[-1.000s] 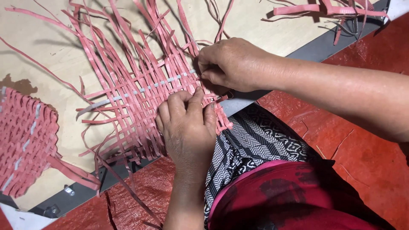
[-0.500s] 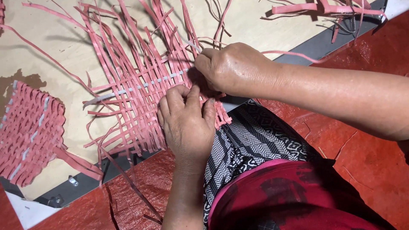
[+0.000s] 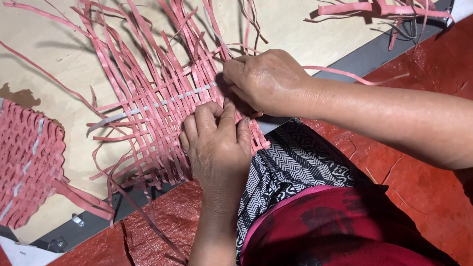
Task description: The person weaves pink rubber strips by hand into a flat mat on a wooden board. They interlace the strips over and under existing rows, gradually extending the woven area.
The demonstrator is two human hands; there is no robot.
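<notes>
A half-woven mat of pink plastic strips (image 3: 157, 113) lies on a pale wooden board (image 3: 59, 64), with one white strip (image 3: 148, 106) running across it. My left hand (image 3: 217, 143) presses down on the mat's near right corner, fingers bent onto the weave. Just above it, my right hand (image 3: 266, 79) pinches a pink strip (image 3: 354, 75) at the mat's right edge; that strip trails off to the right. Loose strip ends fan out toward the far side.
A finished pink woven piece (image 3: 27, 167) lies at the left edge of the board. More loose pink strips (image 3: 384, 10) sit at the top right. The board has a grey metal rim (image 3: 374, 49). Red tarp (image 3: 419, 172) covers the floor around my patterned lap.
The view has shifted, so the mat sits lower and further left. My right hand has slid slightly left along the mat's edge, drawing the strip. My left hand stays pressed on the weave.
</notes>
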